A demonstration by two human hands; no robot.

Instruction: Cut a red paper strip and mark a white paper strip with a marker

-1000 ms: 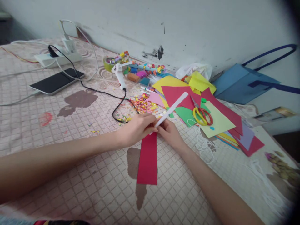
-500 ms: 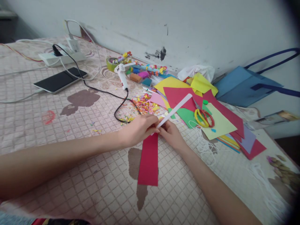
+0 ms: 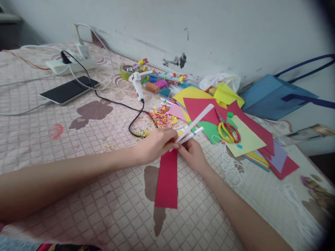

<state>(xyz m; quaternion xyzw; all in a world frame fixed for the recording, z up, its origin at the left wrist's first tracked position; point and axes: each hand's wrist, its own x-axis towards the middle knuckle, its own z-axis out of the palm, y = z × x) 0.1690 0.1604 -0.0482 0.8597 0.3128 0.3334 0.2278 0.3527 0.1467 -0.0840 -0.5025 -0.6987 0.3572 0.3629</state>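
Observation:
A long red paper strip [image 3: 166, 179] lies on the patterned cloth [image 3: 86, 139], its far end under my fingers. My left hand [image 3: 154, 144] is closed, pinching the near end of a white strip [image 3: 196, 121] that slants up to the right. My right hand [image 3: 193, 152] is closed beside it, holding a white pen-like stick [image 3: 192, 135] and touching the red strip's top. Both hands meet at the red strip's far end.
Coloured paper sheets [image 3: 209, 108] with yellow-and-red scissors [image 3: 227, 131] lie right of the hands. A white glue gun [image 3: 137, 84] with a black cord, paper scraps [image 3: 162, 119], markers, a phone [image 3: 68, 90], a power strip [image 3: 70, 62] and a blue bag [image 3: 274, 97] sit farther back.
A white pen-like stick has come into view in my right hand, just below the white strip. The hands stay at the red strip's far end.

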